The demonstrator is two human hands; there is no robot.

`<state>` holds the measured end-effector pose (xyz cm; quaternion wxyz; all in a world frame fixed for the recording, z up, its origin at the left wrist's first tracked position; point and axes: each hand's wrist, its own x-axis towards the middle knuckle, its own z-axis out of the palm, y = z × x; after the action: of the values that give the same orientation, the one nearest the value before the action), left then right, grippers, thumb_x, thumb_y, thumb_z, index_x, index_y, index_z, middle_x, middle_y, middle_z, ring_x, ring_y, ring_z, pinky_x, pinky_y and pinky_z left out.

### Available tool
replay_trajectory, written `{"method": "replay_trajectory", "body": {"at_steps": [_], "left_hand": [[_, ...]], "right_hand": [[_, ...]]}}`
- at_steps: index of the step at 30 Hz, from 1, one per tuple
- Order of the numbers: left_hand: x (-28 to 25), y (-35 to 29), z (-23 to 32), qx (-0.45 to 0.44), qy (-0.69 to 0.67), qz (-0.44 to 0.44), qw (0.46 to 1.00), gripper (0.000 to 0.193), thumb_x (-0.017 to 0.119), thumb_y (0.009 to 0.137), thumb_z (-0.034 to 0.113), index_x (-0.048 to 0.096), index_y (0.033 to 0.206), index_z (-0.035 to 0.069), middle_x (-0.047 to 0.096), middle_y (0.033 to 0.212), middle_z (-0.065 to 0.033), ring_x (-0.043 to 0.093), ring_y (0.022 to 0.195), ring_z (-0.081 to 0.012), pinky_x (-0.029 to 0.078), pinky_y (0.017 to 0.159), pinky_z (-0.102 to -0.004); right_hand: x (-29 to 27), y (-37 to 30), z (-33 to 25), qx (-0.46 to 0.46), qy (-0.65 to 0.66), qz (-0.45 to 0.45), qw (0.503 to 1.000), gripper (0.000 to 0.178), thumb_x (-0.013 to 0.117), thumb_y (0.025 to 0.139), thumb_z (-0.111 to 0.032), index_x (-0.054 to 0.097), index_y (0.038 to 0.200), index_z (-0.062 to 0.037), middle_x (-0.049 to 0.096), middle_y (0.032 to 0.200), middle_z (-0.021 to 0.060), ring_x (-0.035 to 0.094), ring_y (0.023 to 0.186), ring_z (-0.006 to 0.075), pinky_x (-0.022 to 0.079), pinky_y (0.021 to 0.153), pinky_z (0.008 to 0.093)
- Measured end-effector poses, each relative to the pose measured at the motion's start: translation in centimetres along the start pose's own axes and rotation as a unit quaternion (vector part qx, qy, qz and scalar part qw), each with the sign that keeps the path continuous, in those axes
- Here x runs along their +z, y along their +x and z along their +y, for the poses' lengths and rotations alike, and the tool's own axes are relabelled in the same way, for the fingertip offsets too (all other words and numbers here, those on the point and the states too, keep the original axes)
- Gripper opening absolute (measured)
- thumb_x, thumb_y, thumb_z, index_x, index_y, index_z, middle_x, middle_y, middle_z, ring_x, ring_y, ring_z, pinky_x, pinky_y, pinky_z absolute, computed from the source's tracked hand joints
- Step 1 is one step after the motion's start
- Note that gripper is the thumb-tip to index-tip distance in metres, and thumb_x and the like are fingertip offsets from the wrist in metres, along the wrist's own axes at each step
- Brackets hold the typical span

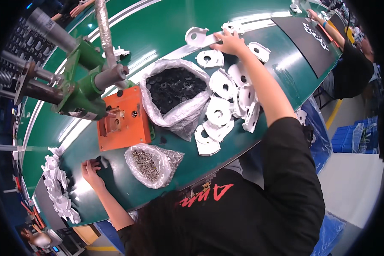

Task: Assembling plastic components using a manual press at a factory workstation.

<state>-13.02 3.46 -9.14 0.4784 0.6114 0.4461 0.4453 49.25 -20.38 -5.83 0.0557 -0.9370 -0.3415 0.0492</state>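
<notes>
On the left of the bench, my left hand (90,170) rests low with its fingers drawn together at a small black piece (97,162), whose exact shape is unclear. My right arm stretches far across the bench. Its hand (231,43) is over a group of white plastic housings, fingers spread, between one curved housing (196,37) and another farther back (233,27); the fingertips seem to touch white plastic. More white housings (218,111) with round holes lie heaped below that forearm. A bag of black round parts (175,89) stands left of them.
An orange fixture block (126,121) sits under a green press (83,81). Nearer lies a bag of metal screws or pins (146,165). White parts (57,187) are stacked at the left edge. A conveyor (166,21) runs behind; another person's arm (335,32) works at right over a dark mat (305,47).
</notes>
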Motion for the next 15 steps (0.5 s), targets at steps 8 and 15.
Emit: {"method": "replay_trajectory", "body": {"at_steps": [8,15], "left_hand": [[0.3,0.0,1.0,-0.008,0.032,0.014,0.999,0.014,0.048,0.094,0.012,0.054,0.091,0.000,0.062,0.084,-0.0104,0.058,0.070,-0.0129,0.044,0.055,-0.0202],[1.4,-0.1,0.7,-0.022,-0.013,0.000,1.000,0.012,0.049,0.093,0.011,0.053,0.089,0.000,0.061,0.083,-0.0106,0.058,0.069,-0.0134,0.044,0.056,-0.0218]], "right_hand": [[-5.0,-0.5,2.0,-0.032,0.071,0.127,0.989,0.045,0.060,0.078,-0.035,0.056,0.119,-0.0181,0.059,0.117,0.0119,0.057,0.105,0.0336,0.047,0.086,0.0442],[-0.5,5.3,7.9,0.027,0.024,0.074,0.997,0.057,0.063,0.072,-0.038,0.049,0.126,-0.0273,0.039,0.142,0.0096,0.046,0.122,0.0343,0.029,0.097,0.0662]]}}
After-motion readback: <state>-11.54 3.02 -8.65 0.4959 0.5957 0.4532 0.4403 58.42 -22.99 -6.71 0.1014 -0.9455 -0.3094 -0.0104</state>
